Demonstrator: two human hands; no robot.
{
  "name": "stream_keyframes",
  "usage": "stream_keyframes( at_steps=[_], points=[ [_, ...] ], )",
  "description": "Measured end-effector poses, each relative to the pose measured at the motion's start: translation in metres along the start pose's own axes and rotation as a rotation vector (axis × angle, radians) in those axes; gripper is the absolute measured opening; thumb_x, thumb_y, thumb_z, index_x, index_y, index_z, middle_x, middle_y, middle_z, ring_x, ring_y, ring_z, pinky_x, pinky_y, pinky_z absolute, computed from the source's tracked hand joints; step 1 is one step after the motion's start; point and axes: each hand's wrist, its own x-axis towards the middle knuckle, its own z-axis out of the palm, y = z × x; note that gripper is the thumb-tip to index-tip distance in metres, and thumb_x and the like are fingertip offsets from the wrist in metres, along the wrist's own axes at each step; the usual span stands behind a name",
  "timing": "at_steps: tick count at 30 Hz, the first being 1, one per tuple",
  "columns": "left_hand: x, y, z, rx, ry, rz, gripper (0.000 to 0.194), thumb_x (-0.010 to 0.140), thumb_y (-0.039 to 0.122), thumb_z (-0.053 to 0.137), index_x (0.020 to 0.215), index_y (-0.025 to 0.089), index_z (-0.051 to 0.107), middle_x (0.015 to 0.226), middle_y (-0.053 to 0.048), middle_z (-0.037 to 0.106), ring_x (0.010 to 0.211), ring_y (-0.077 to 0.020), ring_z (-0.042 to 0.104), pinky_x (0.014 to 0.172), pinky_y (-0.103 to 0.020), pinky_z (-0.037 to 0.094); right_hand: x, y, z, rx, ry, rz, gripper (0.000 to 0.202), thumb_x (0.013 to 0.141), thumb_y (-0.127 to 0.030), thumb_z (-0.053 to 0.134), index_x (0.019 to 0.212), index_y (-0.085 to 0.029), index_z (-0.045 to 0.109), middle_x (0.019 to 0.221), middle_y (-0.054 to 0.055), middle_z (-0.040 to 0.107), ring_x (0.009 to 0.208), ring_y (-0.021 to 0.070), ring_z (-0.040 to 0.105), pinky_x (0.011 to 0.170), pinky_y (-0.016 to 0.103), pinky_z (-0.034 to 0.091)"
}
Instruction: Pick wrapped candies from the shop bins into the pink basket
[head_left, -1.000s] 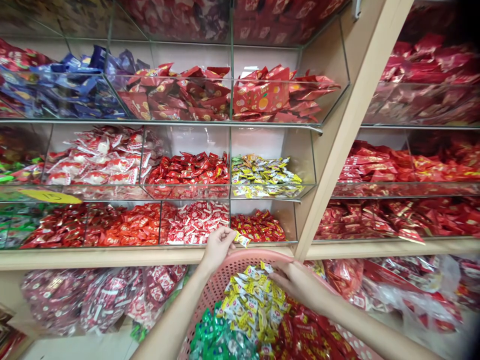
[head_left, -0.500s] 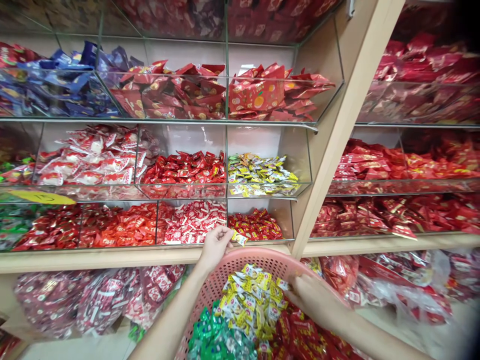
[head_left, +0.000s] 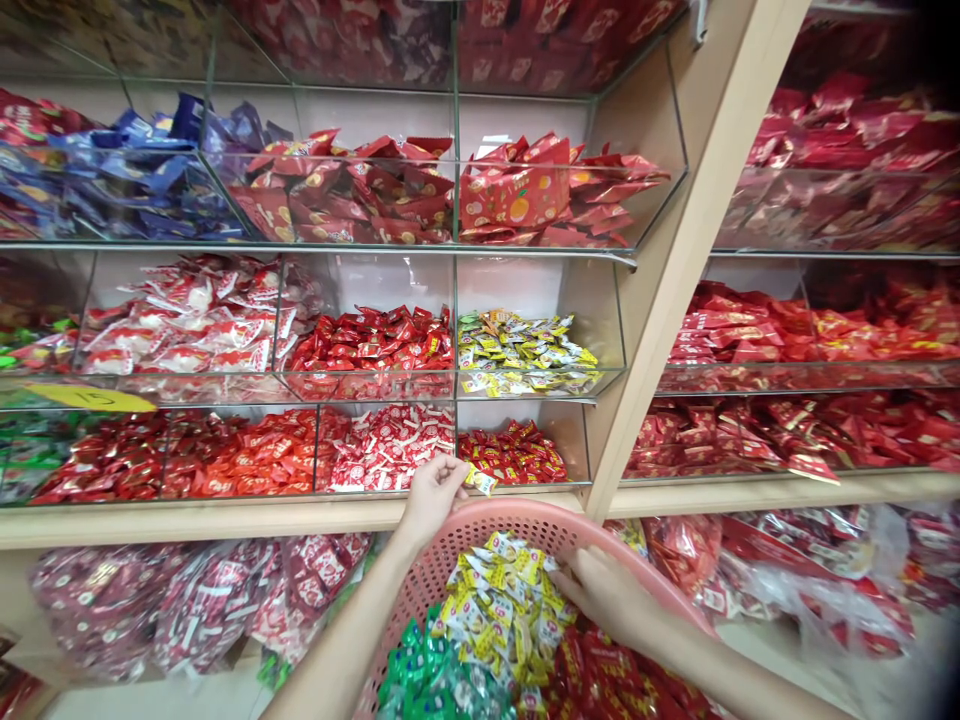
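My left hand pinches a yellow-and-white wrapped candy just beyond the rim of a pink plastic basket. Inside the basket, my right hand is closed with its fingertips down at the edge of a heap of yellow-and-white wrapped candies; what its fingers hold, if anything, is hidden. Green-wrapped candies fill the basket's near left part. Red-wrapped candies lie beneath my right wrist.
Clear-fronted shelf bins hold red candies, red-and-white candies and yellow-and-white candies. A wooden upright divides the shelves. Under the wooden ledge stand bulging clear bags. A yellow price tag hangs at left.
My right hand has shifted slightly up, its fingers curling in over the yellow candies; the candy earlier visible at its fingertips is now covered. My left hand keeps its pinch on its candy.
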Motion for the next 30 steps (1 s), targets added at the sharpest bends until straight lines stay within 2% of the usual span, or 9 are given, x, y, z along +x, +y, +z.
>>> stream_keyframes(
  at_steps=[4, 11, 19, 25, 30],
  points=[
    [-0.001, 0.0, 0.0, 0.005, 0.006, -0.006, 0.027, 0.075, 0.041, 0.061, 0.073, 0.014, 0.057, 0.048, 0.003, 0.055, 0.04, -0.0078, 0.047, 0.037, -0.016, 0.036, -0.001, -0.002, 0.0, 0.026, -0.003, -0.001, 0.027, 0.09, -0.032, 0.035, 0.084, -0.016, 0.057, 0.086, 0.011, 0.064, 0.082, 0.0239, 0.06, 0.064, 0.03, 0.035],
    [0.002, 0.0, 0.001, 0.008, 0.004, 0.002, 0.028, 0.075, 0.041, 0.061, 0.073, 0.014, 0.057, 0.048, 0.003, 0.055, 0.04, -0.0081, 0.048, 0.037, -0.016, 0.037, -0.003, 0.006, 0.005, 0.121, 0.025, 0.031, 0.027, 0.089, -0.033, 0.035, 0.08, -0.017, 0.055, 0.085, 0.01, 0.064, 0.081, 0.0213, 0.059, 0.064, 0.028, 0.036],
    [0.0, 0.0, 0.0, 0.006, 0.01, -0.007, 0.028, 0.074, 0.042, 0.062, 0.072, 0.014, 0.057, 0.049, 0.003, 0.054, 0.04, -0.0077, 0.047, 0.037, -0.016, 0.036, 0.0, -0.007, -0.001, 0.09, -0.006, -0.019, 0.026, 0.09, -0.03, 0.036, 0.082, -0.016, 0.056, 0.081, 0.009, 0.063, 0.075, 0.02, 0.06, 0.059, 0.027, 0.031],
    [0.001, -0.001, 0.001, -0.009, 0.012, -0.005, 0.028, 0.073, 0.042, 0.063, 0.072, 0.015, 0.058, 0.049, 0.003, 0.054, 0.041, -0.0078, 0.048, 0.037, -0.016, 0.036, 0.003, -0.003, 0.009, 0.012, 0.022, -0.037, 0.024, 0.089, -0.028, 0.038, 0.081, -0.015, 0.056, 0.081, 0.01, 0.063, 0.077, 0.0226, 0.06, 0.06, 0.028, 0.031],
    [0.001, -0.002, 0.001, -0.026, 0.015, 0.008, 0.029, 0.072, 0.043, 0.064, 0.071, 0.015, 0.058, 0.052, 0.003, 0.055, 0.044, -0.0088, 0.051, 0.037, -0.016, 0.036, 0.005, 0.0, 0.018, 0.08, 0.067, -0.067, 0.022, 0.088, -0.025, 0.037, 0.081, -0.015, 0.055, 0.077, 0.008, 0.061, 0.073, 0.0192, 0.057, 0.059, 0.027, 0.032]
  ],
)
